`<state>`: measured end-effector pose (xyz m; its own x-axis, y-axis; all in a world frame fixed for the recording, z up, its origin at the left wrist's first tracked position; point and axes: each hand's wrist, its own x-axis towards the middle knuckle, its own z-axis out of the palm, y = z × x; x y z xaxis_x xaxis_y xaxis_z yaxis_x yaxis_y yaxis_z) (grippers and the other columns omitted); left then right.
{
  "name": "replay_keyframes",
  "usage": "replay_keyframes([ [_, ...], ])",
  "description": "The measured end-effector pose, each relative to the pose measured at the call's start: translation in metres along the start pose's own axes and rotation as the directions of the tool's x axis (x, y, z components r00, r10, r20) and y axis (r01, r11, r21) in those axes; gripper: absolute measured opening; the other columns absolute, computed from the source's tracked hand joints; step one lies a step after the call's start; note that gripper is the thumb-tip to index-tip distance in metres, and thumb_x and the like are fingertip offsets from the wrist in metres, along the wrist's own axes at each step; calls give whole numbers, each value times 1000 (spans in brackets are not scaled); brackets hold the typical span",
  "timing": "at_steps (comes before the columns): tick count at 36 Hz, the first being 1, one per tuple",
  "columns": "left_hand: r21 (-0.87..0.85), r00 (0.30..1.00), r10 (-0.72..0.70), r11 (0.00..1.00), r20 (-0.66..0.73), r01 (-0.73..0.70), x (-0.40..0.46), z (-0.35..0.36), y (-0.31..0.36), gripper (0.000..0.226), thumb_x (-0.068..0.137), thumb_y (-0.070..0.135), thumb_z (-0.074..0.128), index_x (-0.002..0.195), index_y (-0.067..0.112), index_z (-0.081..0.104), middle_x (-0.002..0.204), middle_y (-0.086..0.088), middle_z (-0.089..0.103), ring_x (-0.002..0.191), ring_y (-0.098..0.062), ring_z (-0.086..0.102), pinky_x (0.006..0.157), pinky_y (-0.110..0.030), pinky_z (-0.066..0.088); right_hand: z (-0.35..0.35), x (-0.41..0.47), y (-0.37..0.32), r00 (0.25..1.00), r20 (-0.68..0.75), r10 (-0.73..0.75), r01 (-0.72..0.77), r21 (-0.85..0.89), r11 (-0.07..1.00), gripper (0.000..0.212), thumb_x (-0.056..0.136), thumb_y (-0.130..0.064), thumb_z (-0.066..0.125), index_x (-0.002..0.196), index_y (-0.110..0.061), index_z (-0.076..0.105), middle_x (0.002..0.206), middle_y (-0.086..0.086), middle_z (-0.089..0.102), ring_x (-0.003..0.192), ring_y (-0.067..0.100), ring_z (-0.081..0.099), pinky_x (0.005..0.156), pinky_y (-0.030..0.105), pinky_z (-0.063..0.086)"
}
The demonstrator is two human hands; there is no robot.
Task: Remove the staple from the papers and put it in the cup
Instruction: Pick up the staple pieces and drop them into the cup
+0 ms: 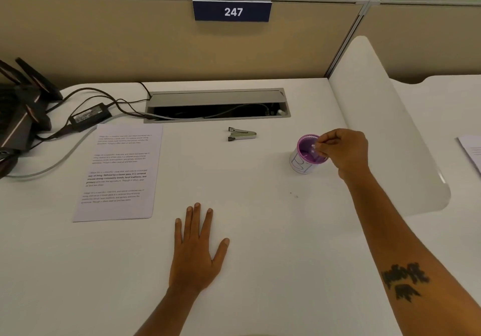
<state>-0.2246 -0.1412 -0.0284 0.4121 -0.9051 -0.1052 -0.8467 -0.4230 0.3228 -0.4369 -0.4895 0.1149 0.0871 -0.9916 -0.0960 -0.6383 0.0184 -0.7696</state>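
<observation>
Papers (118,171) lie flat at the left, long axis running near to far, text facing up. Cup (305,157) stands upright on the right, mouth up. Right hand (343,151) hangs over its rim with fingertips (316,148) pinched together; can't tell if the staple's in there, too tiny. Left hand (197,247) is flat on the desk (260,231), fingers spread, holding nothing. Staple remover (242,134) sits far centre.

- "247" in white digits on the dark blue sign (232,11) fixed to the partition.
- The papers (118,171) on the counter (260,257) carry printed paragraphs, too small to read.
</observation>
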Motion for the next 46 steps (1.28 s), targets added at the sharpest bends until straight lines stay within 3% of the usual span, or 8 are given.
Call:
replay_keyframes([
  [10,-14,1000,4,1000,-8,-5,0,-1,0,84,102,67,36,170,23,11,180,-5,0,167,-24,-4,134,-57,12,4,-5,1,975,-39,-217,204,-210,956,12,83,-6,80,93,-11,82,93,5,80,86,19,73,81,32,62],
  [15,-10,1000,3,1000,-6,-3,0,-1,1,84,102,67,37,170,23,11,179,-6,1,167,-25,-4,133,-58,14,2,-15,4,953,-94,-288,264,-205,942,13,86,-9,77,97,-14,82,97,3,80,83,9,66,72,2,44],
  [18,-10,1000,5,1000,-3,-5,0,-1,1,84,102,67,37,169,22,12,179,-6,1,167,-25,-4,133,-58,14,4,-30,7,951,-136,-279,263,-124,957,14,89,-12,76,102,-14,81,99,2,77,83,10,66,71,-1,46],
  [23,-4,1000,4,1000,-1,-4,0,-1,1,85,102,67,36,170,23,9,180,-5,-2,167,-24,-6,134,-58,12,18,-70,26,942,-202,-268,259,-72,963,6,90,-13,76,95,-14,79,89,3,72,75,10,62,71,6,46],
  [25,-6,1000,4,1000,-6,-4,0,-1,1,85,102,67,37,170,23,10,180,-5,-2,167,-24,-6,134,-58,12,29,-87,45,939,-188,-288,267,-129,955,7,92,-13,74,97,-16,78,91,1,69,75,15,62,72,22,53],
  [32,4,1000,9,1000,-10,-9,-1,-3,2,84,102,66,36,170,22,11,179,-5,-1,167,-24,-6,134,-57,12,67,-143,100,990,-9,-140,116,-512,851,53,96,-42,66,140,-13,59,142,13,52,130,38,45,95,54,49],
  [38,2,1000,9,1000,-12,-9,-1,-1,1,85,102,65,39,169,21,12,179,-6,1,167,-25,-4,133,-58,14,94,-167,116,996,41,-79,86,-661,746,76,100,-57,45,156,-7,35,172,12,13,150,44,27,114,61,34],
  [46,6,1000,9,1000,-11,-9,-1,-2,1,85,102,66,39,170,22,11,179,-6,0,167,-25,-5,133,-58,13,118,-161,108,994,89,-64,107,-654,749,78,102,-59,27,164,-13,18,175,6,6,156,40,18,122,62,20],
])
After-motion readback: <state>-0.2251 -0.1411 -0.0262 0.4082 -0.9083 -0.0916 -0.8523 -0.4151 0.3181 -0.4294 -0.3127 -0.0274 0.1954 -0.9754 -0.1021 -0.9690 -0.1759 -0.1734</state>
